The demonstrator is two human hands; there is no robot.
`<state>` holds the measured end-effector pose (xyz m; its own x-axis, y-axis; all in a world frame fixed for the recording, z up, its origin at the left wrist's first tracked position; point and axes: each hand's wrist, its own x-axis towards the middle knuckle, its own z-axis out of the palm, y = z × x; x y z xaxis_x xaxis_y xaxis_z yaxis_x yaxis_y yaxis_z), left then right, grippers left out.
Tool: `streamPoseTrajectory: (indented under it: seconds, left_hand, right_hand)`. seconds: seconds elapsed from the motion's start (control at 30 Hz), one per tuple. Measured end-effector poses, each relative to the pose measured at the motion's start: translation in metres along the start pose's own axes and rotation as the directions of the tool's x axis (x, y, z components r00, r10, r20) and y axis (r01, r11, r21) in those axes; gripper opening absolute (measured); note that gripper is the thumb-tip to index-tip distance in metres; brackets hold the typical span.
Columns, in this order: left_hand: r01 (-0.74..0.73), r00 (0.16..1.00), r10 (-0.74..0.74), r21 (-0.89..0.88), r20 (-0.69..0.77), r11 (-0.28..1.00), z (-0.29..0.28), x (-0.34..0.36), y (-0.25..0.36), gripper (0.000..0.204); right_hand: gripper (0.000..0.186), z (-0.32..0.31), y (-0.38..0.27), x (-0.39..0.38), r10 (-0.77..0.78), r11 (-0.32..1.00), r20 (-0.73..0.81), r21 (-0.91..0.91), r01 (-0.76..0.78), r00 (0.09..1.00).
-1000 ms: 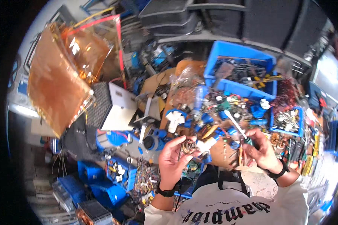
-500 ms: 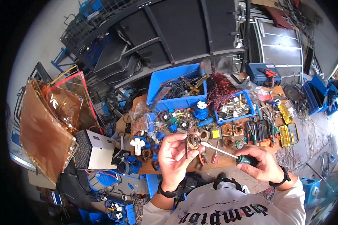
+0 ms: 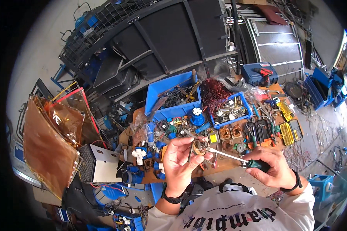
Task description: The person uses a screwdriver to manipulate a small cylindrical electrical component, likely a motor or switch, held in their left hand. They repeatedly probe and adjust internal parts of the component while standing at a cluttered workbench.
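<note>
Above the front of the cluttered workbench (image 3: 223, 163), my left hand (image 3: 178, 158) is closed on a small round brown part with a pale metallic rim (image 3: 200, 146). A thin dark strip stands out beside it, next to my fingers. My right hand (image 3: 270, 165) wraps round the dark green handle of a screwdriver (image 3: 229, 155). Its pale shaft points left, and the tip meets the right side of the round part. Whether the tip sits in a screw or slot is too small to tell.
Behind my hands stand a large blue bin (image 3: 173, 111) of cables and a shallow blue tray (image 3: 231, 115) of metal pieces. Hand tools and a yellow bit case (image 3: 286, 133) lie to the right. A red drill (image 3: 265, 76) rests on a blue case. Several blue plastic fittings lie at left.
The view has turned slightly, so the bench and bins appear shifted left. Both hands keep their grips, and the screwdriver tip stays against the round part.
</note>
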<state>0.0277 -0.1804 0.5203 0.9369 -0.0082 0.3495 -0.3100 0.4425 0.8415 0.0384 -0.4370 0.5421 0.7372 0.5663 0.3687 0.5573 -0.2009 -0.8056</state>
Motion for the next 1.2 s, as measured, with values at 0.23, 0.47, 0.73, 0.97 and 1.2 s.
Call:
streamPoseTrajectory:
  seconds: [0.23, 0.47, 0.73, 0.97, 1.2]
  left_hand:
    - [0.021, 0.999, -0.019, -0.076, 0.036, 0.997, -0.007, -0.007, 0.002, 0.041]
    - [0.122, 0.99, -0.104, -0.213, 0.096, 0.969, -0.015, -0.013, 0.002, 0.041]
    - [0.146, 0.986, -0.118, -0.266, 0.12, 0.953, -0.017, -0.016, 0.002, 0.042]
    - [-0.08, 0.997, 0.079, 0.016, 0.02, 0.997, -0.013, -0.016, 0.0, 0.043]
    - [-0.18, 0.983, 0.185, 0.249, 0.004, 0.952, -0.008, -0.02, -0.002, 0.041]
  right_hand:
    - [0.028, -0.001, -0.021, -0.001, 0.03, 0.992, 0.013, -0.121, -0.028, 0.999]
    - [0.031, 0.0, -0.039, 0.0, 0.047, 0.97, 0.042, -0.239, -0.036, 0.998]
    - [0.032, 0.004, -0.043, -0.001, 0.026, 0.967, 0.023, -0.253, -0.019, 0.999]
    - [0.033, 0.004, -0.045, 0.0, 0.025, 0.961, 0.032, -0.275, -0.015, 0.999]
    - [0.034, 0.005, -0.048, -0.002, -0.025, 0.921, 0.006, -0.388, 0.026, 1.0]
